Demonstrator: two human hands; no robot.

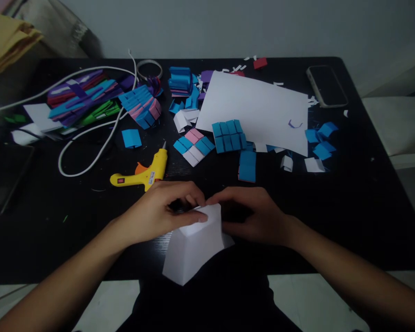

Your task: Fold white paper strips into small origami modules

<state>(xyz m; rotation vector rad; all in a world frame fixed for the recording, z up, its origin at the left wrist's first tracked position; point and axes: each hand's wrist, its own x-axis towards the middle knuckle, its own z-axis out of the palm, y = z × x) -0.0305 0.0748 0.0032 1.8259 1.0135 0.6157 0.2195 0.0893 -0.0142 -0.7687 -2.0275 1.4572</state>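
thing: folded white paper sheet [193, 251], at near edge of black desk [349, 207], overhanging toward the lap | left hand [159, 214]: pinching its top fold | right hand [256, 216]: fingertips on the same fold, grip hidden, cannot tell | handling: likely light, limp, easily creased; hold gently by the folded edges | nearby: yellow plastic glue gun [141, 174]

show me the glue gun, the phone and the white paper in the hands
glue gun [157, 167], head view, on its yellow body
phone [327, 86], head view, middle of its dark face
white paper [193, 249], head view, on the flat face below the hands
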